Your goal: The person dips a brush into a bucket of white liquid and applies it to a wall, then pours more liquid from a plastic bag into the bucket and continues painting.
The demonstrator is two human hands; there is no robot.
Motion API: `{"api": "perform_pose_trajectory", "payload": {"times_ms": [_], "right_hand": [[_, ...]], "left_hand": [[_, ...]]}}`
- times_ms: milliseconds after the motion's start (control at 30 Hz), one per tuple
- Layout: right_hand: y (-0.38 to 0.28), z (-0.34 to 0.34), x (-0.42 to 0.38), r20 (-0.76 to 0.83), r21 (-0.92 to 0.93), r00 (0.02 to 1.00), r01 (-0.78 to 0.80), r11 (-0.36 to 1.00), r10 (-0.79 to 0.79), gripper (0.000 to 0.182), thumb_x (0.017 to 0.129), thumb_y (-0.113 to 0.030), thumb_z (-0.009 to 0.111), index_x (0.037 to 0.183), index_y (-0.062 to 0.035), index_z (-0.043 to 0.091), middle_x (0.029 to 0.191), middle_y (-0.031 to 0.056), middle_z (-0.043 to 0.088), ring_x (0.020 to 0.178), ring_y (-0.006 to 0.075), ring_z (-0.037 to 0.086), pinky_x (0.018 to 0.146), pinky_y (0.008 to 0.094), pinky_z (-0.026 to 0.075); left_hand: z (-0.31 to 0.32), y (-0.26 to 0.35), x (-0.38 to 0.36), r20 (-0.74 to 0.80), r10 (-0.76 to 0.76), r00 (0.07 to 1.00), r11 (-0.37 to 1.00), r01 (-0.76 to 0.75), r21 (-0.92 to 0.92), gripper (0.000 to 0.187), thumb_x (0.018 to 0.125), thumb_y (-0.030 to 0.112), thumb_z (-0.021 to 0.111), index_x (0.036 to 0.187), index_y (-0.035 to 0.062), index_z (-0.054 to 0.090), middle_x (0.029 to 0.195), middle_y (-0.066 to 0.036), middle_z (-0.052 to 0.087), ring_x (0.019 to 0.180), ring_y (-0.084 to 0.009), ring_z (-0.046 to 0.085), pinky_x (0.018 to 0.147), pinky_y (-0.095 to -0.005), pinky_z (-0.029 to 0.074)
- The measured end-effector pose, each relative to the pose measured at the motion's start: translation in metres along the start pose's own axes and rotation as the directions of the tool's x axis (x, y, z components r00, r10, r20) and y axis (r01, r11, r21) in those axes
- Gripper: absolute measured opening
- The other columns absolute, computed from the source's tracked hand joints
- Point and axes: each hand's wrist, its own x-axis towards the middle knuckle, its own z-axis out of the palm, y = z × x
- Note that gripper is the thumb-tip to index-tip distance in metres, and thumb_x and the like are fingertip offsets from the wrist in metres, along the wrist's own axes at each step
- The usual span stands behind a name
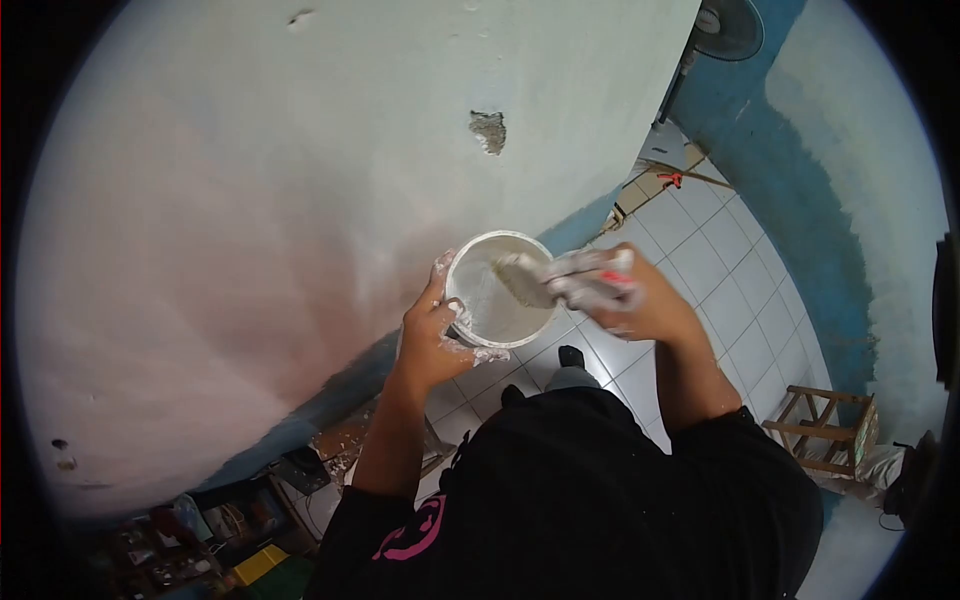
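Note:
A round white tub (pixel 502 236) is tilted so that its inside shows, with whitish residue on its walls. My left hand (pixel 437 335), smeared with white paste, holds the tub by its left side and rim. My right hand (pixel 625 295) is closed around the handle of a paste-covered scraper (pixel 530 280), somewhat blurred. The scraper's blade lies over the tub's opening at the right. Beyond the tub, the pale wall (pixel 380 120) has a rough chipped patch (pixel 489 131).
White floor tiles (pixel 730 270) lie below and to the right. A wooden stool (pixel 825 432) stands at the lower right, a fan (pixel 728 28) at the top right. Shelves with clutter (pixel 165 545) are at the lower left. A blue and pale wall (pixel 820 190) bounds the right side.

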Motion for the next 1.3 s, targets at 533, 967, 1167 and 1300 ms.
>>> {"api": "perform_pose_trajectory", "payload": {"times_ms": [533,967,1167,1300], "right_hand": [[0.030,0.111,0.050,0.202,-0.718,0.778,-0.296,0.631,0.595,0.026,0.073,-0.024,0.060,0.075,0.0006,0.066,0.077,0.0226,0.064,0.074,0.0345,0.064,0.069,0.0422,0.051],[0.070,0.094,0.029,-0.017,-0.219,0.752,-0.646,0.731,0.659,0.026,0.071,-0.022,0.058,0.071,0.0031,0.063,0.067,0.0212,0.062,0.066,0.0321,0.062,0.064,0.0384,0.049],[0.063,0.079,0.028,-0.046,-0.269,0.760,-0.634,0.725,0.648,0.027,0.074,-0.024,0.060,0.079,0.0028,0.064,0.073,0.0216,0.063,0.068,0.0302,0.063,0.066,0.0385,0.048],[0.065,0.022,0.010,0.077,0.189,0.764,-0.643,0.743,0.641,0.022,0.080,-0.014,0.060,0.089,0.0057,0.064,0.089,0.0161,0.066,0.070,0.0213,0.065,0.063,0.0285,0.054]], "left_hand": [[-0.003,0.015,-0.010,-0.086,0.033,0.996,0.997,-0.026,0.076,0.063,0.043,0.025,0.089,0.088,-0.0090,0.062,0.127,-0.033,0.043,0.114,-0.0382,0.050,0.092,-0.0382,0.044],[0.013,0.016,0.004,-0.104,0.060,0.993,0.994,-0.050,0.096,0.055,0.046,0.025,0.086,0.085,-0.0064,0.063,0.124,-0.032,0.046,0.098,-0.0358,0.060,0.082,-0.0369,0.051],[0.024,-0.006,-0.005,-0.095,0.032,0.995,0.999,-0.029,0.040,0.058,0.046,0.024,0.086,0.089,-0.0069,0.062,0.122,-0.032,0.047,0.101,-0.0385,0.058,0.084,-0.0384,0.050],[0.031,-0.007,0.004,-0.113,0.075,0.991,0.990,-0.060,0.132,0.060,0.043,0.030,0.087,0.084,-0.0065,0.062,0.122,-0.034,0.046,0.104,-0.0404,0.056,0.083,-0.0411,0.049]]}}
